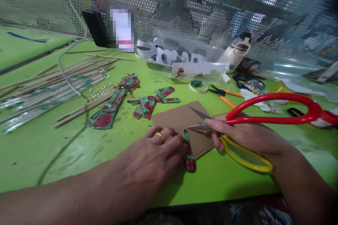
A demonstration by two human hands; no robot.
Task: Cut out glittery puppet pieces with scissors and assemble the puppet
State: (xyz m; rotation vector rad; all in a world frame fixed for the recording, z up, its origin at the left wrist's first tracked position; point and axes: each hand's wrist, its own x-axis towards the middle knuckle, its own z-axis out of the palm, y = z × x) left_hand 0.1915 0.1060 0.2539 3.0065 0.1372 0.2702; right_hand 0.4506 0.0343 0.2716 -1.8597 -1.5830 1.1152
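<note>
My right hand (241, 132) is closed around a pair of scissors (266, 121) near the pivot. One handle is red and the other yellow, and the pointed blades are spread apart over a brown cardboard piece (173, 114). My left hand (161, 151) wears a ring and rests on the cardboard. Its bent fingers press against a narrow strip (189, 153) painted green and red, with a dark edge. The strip's upper end lies just under the lower blade tip; its rounded lower end reaches past the cardboard edge. My left fingertips are partly hidden.
Left of the cardboard lie several painted pieces (146, 105) and a long painted figure (105, 110). Thin wooden sticks (52, 81) spread at the left. Orange-handled pliers (224, 95), a white ring roll (199, 87), a pale bottle (237, 52) and a phone (121, 28) stand or lie farther back.
</note>
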